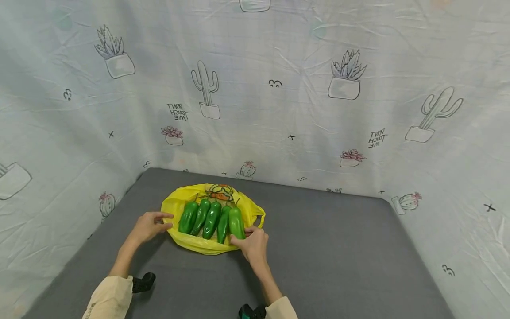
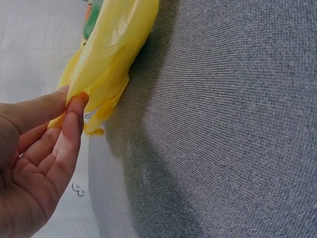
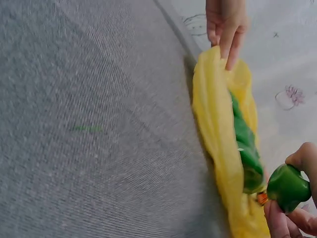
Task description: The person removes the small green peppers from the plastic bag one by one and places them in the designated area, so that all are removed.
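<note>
A yellow plastic bag [image 1: 199, 245] lies spread on the grey table, its rim folded into a low wall. Several long green peppers [image 1: 212, 220] lie in it side by side, stems away from me. My left hand [image 1: 147, 227] is at the bag's left edge; in the left wrist view its thumb and fingertips pinch the yellow rim [image 2: 79, 89]. At the bag's right side, my right hand [image 1: 255, 246] grips the lower end of the rightmost green pepper [image 1: 237, 221]. The right wrist view shows that pepper's rounded tip [image 3: 287, 188] between thumb and fingers.
Grey cloth covers the table [image 1: 326, 252], which stretches to the right and in front of the bag. A pale curtain [image 1: 255, 110] printed with potted cacti hangs behind and at both sides. Orange and dark printed patterns [image 1: 220, 193] show at the bag's far inner side.
</note>
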A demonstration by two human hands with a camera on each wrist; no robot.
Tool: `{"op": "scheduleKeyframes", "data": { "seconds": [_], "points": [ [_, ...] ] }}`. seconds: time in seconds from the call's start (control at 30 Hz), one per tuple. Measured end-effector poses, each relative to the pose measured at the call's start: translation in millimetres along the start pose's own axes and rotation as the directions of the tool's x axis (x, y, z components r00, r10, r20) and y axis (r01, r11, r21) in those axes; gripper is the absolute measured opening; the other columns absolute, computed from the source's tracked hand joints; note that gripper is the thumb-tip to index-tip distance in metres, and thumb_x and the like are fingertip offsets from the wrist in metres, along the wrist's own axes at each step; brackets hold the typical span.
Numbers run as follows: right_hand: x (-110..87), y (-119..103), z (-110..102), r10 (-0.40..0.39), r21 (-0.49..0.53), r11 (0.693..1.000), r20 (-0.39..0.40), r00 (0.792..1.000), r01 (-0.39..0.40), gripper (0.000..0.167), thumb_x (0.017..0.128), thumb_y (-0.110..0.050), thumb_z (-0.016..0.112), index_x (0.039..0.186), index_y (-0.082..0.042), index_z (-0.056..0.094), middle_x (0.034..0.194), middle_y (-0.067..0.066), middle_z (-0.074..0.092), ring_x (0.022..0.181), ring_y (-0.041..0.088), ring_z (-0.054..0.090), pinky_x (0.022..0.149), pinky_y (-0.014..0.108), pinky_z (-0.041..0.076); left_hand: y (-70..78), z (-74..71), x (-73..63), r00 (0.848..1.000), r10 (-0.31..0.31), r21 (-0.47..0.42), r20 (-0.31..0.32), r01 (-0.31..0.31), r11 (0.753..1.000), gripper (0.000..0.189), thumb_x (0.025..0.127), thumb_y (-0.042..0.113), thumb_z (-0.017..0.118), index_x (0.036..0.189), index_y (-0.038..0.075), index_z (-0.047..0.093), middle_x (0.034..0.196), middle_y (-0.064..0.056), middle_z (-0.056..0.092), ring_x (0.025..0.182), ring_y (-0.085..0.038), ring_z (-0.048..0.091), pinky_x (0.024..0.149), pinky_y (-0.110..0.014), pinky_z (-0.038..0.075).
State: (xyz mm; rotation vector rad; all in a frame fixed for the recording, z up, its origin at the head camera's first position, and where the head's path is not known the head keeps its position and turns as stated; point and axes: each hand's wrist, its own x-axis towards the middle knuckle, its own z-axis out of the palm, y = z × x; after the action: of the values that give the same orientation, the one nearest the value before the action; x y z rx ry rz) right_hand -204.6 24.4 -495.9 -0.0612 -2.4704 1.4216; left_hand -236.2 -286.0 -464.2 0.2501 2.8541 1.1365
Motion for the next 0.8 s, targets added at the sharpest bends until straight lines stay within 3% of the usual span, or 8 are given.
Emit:
{"op": "scheduleKeyframes", "data": {
  "seconds": [0.23, 0.53, 0.8],
  "points": [
    [-2.4, -16.8, -12.8, -0.031, 0.098, 0.995, 0.017, 0.999, 0.029, 0.037, 0.065, -0.025, 0.084, 0.088, 0.002, 0.073, 0.072, 0.007, 0.069, 0.060, 0.011, 0.063, 0.055, 0.025, 0.051, -1.3, -0.4, -1.3, 1.000, 0.006, -0.002, -0.009, -0.006, 1.000, 0.038, 0.090, 0.015, 0.067, 0.119, -0.010, 0.062, 0.079, -0.008, 0.065, 0.068, -0.024, 0.061, 0.058, -0.035, 0.043],
    [4.4, -35.9, -35.6, -0.067, 0.188, 0.979, -0.071, 0.995, 0.080, 0.035, 0.067, -0.019, 0.085, 0.090, 0.004, 0.072, 0.075, 0.009, 0.067, 0.063, 0.018, 0.065, 0.056, 0.023, 0.051, 1.4, -1.1, -1.3, 1.000, 0.028, -0.009, 0.000, -0.028, 1.000, 0.038, 0.090, 0.013, 0.067, 0.118, -0.011, 0.061, 0.074, -0.009, 0.064, 0.065, -0.025, 0.059, 0.054, -0.032, 0.041],
    [14.3, -32.2, -54.5, -0.072, 0.144, 0.985, -0.141, 0.987, 0.093, 0.032, 0.068, -0.018, 0.085, 0.091, 0.002, 0.072, 0.074, 0.008, 0.067, 0.062, 0.016, 0.063, 0.055, 0.024, 0.051, -0.7, -1.7, -1.0, 1.000, 0.024, -0.005, 0.005, -0.024, 1.000, 0.038, 0.090, 0.014, 0.067, 0.119, -0.011, 0.061, 0.073, -0.010, 0.063, 0.063, -0.023, 0.056, 0.054, -0.031, 0.041]
  ]
}}
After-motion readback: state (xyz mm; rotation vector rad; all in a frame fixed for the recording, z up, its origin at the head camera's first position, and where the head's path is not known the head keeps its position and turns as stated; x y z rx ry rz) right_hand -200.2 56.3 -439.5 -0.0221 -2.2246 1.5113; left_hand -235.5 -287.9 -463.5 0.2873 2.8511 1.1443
